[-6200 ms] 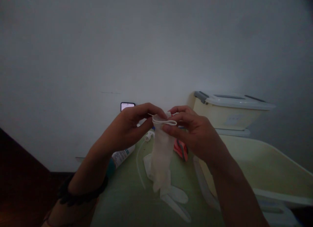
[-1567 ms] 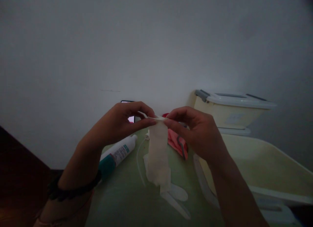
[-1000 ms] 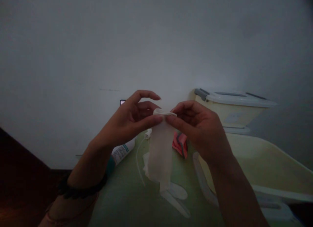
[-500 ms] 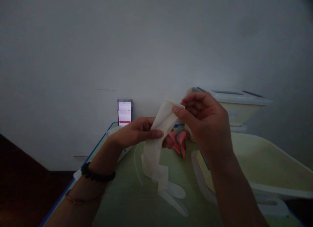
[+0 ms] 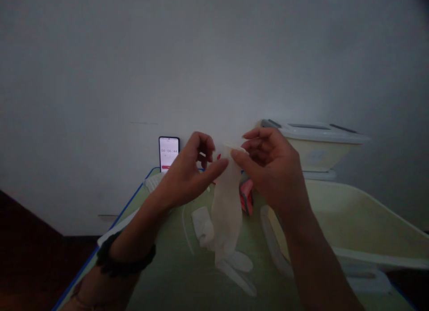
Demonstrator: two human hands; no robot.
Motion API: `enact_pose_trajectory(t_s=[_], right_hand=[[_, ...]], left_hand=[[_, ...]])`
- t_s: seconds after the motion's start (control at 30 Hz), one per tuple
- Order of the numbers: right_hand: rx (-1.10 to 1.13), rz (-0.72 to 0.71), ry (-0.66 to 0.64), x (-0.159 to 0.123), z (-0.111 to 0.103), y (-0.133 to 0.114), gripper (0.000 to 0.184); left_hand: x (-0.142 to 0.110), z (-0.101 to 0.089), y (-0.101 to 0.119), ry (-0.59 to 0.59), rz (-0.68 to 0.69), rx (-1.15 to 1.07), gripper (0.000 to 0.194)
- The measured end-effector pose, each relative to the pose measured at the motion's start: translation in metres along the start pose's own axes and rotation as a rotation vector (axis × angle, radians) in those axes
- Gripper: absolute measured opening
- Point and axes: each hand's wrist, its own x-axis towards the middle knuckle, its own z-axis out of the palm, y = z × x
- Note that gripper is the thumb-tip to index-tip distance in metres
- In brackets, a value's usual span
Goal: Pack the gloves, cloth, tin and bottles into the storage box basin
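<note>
Right hand [image 5: 275, 172] pinching now, thumb and fingers closed on the hemmed top of a limp, pale, sleeve-like piece [image 5: 228, 203], which hangs between the hands, its lower end down by the green tabletop [image 5: 167, 275]! Left hand [image 5: 186, 174] alongside: fingers curled, thumb well apart from them, its tip at the piece's edge; touching or not, I can't tell. Behind, a phone [image 5: 169, 152] stands upright, screen lit.

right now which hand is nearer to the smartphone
Left. In view, the left hand is immediately beside the smartphone, overlapping its lower right corner; the right hand is farther off to the right, beyond the left.
</note>
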Motion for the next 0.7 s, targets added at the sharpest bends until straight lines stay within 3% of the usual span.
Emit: enact_pose_trajectory(t_s=[0.03, 0.13, 0.43, 0.7], right_hand=[[-0.022, -0.008, 0.009, 0.0, 0.001, 0.0, 0.025], [-0.024, -0.014, -0.011, -0.002, 0.002, -0.001, 0.026], [0.244, 0.058, -0.233, -0.003, 0.0, -0.012, 0.018], [-0.081, -0.194, -0.207, -0.004, 0.0, -0.008, 0.012]], left_hand=[[-0.001, 0.0, 0.006, 0.046, 0.018, 0.077, 0.015], [-0.002, 0.001, 0.021, -0.006, 0.027, 0.183, 0.007], [-0.002, -0.014, 0.019, -0.041, 0.008, -0.004, 0.018], [0.0, -0.017, 0.02, -0.059, -0.018, 0.008, 0.012]])
